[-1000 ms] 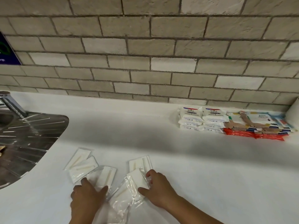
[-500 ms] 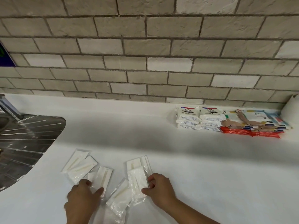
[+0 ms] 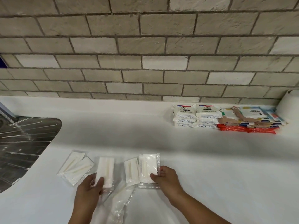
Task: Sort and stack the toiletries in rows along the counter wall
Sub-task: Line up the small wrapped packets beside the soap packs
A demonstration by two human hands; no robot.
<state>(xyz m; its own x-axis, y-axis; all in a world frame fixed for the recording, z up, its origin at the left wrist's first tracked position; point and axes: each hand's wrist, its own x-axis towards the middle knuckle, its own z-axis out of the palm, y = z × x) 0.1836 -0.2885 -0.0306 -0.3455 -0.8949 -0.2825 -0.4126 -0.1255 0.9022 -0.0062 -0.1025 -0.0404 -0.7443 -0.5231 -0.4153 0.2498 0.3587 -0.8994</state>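
Several clear-wrapped white packets lie near the counter's front edge. My right hand (image 3: pixel 165 179) pinches the near edge of the rightmost packet (image 3: pixel 148 167), which lies flat. My left hand (image 3: pixel 89 189) grips the near end of another packet (image 3: pixel 105 168) to its left. Between them lies a packet (image 3: pixel 131 171), and two overlapping packets (image 3: pixel 75 167) sit at the left. One more packet (image 3: pixel 119 201) lies between my wrists. Against the wall stand stacked Dove soap bars (image 3: pixel 195 116) and flat colourful packs (image 3: pixel 249 120).
A steel sink drainboard (image 3: pixel 24 146) fills the left side. A white roll (image 3: pixel 288 101) stands at the far right by the brick wall. The white counter (image 3: pixel 113 130) stretches between the packets and the wall.
My right hand has laid its packet flat on top of the rightmost one. My left hand has closed on the middle-left packet and straightened it.
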